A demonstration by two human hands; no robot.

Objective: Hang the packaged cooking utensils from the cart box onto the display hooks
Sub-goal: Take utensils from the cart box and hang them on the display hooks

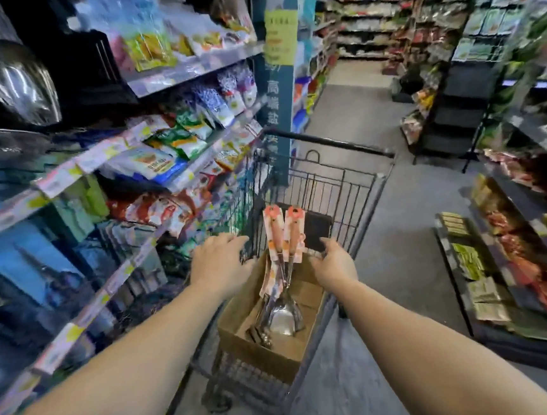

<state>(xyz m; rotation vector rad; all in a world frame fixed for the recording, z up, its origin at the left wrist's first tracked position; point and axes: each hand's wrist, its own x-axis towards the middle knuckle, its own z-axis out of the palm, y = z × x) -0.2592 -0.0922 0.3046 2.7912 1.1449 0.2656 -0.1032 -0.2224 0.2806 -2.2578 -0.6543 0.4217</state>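
Observation:
A brown cardboard box (244,342) sits in a black wire cart (340,194). Several packaged metal spatulas (282,309) stand in it, their pink and white card handles (284,236) sticking up above the rim. My left hand (219,265) rests on the box's left edge beside the handles, fingers spread. On the right, my right hand (333,261) sits at the box's far corner, fingers curled over the rim. Neither hand holds a utensil. No display hooks can be made out in this blurred view.
Shelves of bagged goods (167,143) run along the left, close against the cart. Shiny metal ware (20,84) hangs at upper left. A low display of packets (517,252) lines the right. Grey aisle floor (374,125) stretches ahead past the cart handle (329,141).

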